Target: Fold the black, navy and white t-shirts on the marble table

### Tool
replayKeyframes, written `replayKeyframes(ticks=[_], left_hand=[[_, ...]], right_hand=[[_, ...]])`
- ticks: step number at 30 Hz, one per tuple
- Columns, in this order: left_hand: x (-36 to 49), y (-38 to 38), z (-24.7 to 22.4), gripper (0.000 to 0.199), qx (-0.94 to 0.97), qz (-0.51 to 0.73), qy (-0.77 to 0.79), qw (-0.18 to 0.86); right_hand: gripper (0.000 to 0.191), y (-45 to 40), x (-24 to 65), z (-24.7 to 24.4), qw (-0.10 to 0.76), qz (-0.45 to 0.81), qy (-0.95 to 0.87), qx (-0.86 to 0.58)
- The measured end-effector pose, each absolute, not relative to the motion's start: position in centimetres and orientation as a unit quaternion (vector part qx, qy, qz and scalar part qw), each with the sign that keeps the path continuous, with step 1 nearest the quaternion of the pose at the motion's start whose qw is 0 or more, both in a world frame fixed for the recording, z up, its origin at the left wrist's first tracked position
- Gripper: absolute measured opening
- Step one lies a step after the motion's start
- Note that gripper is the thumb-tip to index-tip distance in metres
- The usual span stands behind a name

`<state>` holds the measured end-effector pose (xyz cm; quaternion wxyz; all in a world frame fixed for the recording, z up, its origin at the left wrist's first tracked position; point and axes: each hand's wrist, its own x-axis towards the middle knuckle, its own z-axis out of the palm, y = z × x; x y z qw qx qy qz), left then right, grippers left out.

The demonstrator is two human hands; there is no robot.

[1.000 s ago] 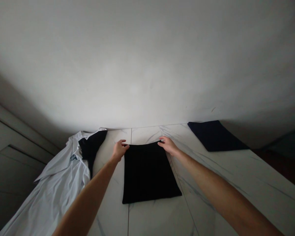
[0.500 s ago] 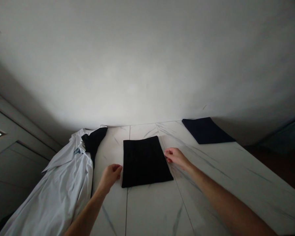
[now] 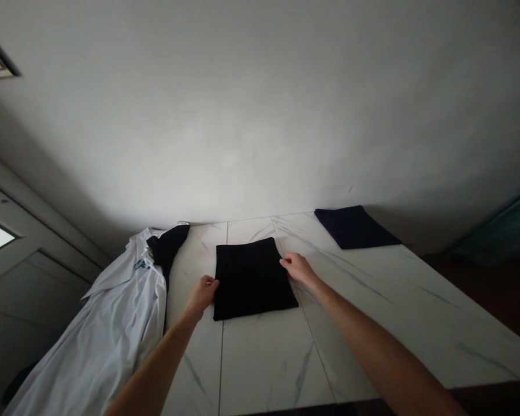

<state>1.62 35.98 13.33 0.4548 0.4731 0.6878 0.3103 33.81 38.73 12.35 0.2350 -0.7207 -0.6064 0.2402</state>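
A black folded piece of clothing point(image 3: 253, 277) lies flat, as a near-square, on the white marbled table point(image 3: 264, 358); its exact kind does not show. My left hand point(image 3: 203, 294) pinches its left edge with thumb and fingers closed. On the opposite side my right hand point(image 3: 298, 267) grips the right edge, a little farther from me than the left hand. The cloth's far and near edges are free of both hands.
A dark navy folded cloth point(image 3: 355, 227) rests at the back right by the wall point(image 3: 251, 115). White garments point(image 3: 112, 323) with a black piece point(image 3: 171, 245) are heaped along the left side. A panelled door point(image 3: 30, 289) stands farther left.
Both hands have moved inward to the black cloth's side edges and now hold them. The view has shifted slightly, showing the table's front edge.
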Motion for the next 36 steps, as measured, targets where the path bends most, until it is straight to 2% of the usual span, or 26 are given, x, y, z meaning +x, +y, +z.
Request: replayKeyframes(ticks=[2, 5, 7, 16, 24, 28, 33, 36], left_hand=[[1.7, 35.6, 13.5, 0.019, 0.47, 0.32, 0.682, 0.461], [1.6, 35.0, 13.9, 0.042, 0.472, 0.301, 0.665, 0.495], [1.4, 34.4, 14.3, 0.05, 0.48, 0.278, 0.659, 0.507], [-0.2, 30.6, 14.1, 0.048, 0.488, 0.224, 0.671, 0.511], [0.3, 29.3, 14.0, 0.053, 0.45, 0.232, 0.697, 0.508], [0.1, 28.5, 14.1, 0.044, 0.405, 0.229, 0.681, 0.565], [0.5, 28.1, 14.7, 0.022, 0.29, 0.249, 0.66, 0.647], [0.6, 27.9, 14.9, 0.011, 0.231, 0.281, 0.632, 0.685]], right_hand=[[0.024, 38.4, 33.7, 12.1, 0.258, 0.274, -0.598, -0.708], [0.028, 37.9, 33.5, 12.1, 0.263, 0.347, -0.589, -0.681], [0.029, 37.4, 33.7, 12.4, 0.256, 0.398, -0.581, -0.662], [0.043, 32.8, 35.9, 13.8, 0.141, 0.565, -0.546, -0.602], [0.047, 30.8, 36.0, 14.1, 0.123, 0.558, -0.553, -0.607], [0.038, 30.0, 36.2, 14.2, 0.129, 0.597, -0.501, -0.613], [0.031, 29.3, 35.5, 14.1, 0.165, 0.645, -0.435, -0.606], [0.021, 28.9, 35.0, 14.0, 0.166, 0.647, -0.431, -0.607]])
